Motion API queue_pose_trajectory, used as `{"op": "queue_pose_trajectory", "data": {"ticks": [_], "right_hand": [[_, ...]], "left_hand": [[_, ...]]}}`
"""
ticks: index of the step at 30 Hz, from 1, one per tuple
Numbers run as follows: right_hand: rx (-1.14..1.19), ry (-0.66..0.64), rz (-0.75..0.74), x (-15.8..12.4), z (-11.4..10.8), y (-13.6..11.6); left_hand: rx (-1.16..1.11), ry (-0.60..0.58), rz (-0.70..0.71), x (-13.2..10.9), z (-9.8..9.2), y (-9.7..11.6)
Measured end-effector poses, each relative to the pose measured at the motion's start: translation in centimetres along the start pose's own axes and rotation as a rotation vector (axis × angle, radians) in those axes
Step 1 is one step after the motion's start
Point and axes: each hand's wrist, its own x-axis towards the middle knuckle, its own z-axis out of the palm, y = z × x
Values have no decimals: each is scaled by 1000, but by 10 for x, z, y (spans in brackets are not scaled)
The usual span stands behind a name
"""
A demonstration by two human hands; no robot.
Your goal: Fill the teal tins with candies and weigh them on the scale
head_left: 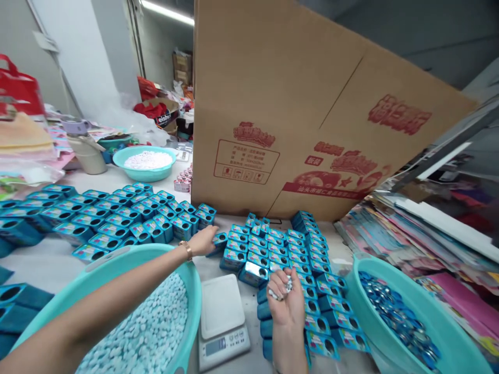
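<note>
My left hand [205,241] reaches past the big teal basin [198,291] of pale candies [156,317]. Its fingers are closed round a blue box [219,240] between two groups of boxes. Small white and pale blue candies [287,286] show in the curled fingers of my right hand [284,293], palm up over the right group of blue boxes [278,248]. These boxes stand in rows with round dark holes in their tops. A white digital scale [222,306] lies between the basin and my right hand.
A large cardboard carton [296,104] stands behind the boxes. More blue boxes [113,218] fill the left. At right are a teal basin of blue lids [401,317] and stacked printed sheets [390,218]. A bowl of white candies [145,162] sits at the back left.
</note>
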Motion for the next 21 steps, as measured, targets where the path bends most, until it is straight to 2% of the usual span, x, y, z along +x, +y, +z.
{"op": "queue_pose_trajectory", "data": {"ticks": [6, 10, 13, 15, 18, 21], "right_hand": [[49, 50, -16, 3, 1, -4], [42, 26, 11, 4, 5, 2], [38, 22, 2, 2, 5, 2], [34, 24, -7, -2, 4, -2], [36, 10, -23, -11, 5, -7], [48, -20, -35, -21, 10, -11]], "left_hand": [[126, 25, 22, 55, -42, -39], [240, -5, 78, 74, -38, -44], [282, -44, 109, 76, -32, -41], [291, -46, 107, 73, -38, -39], [288, 2, 86, 66, -68, -33], [282, 78, 82, 48, -114, -16]]}}
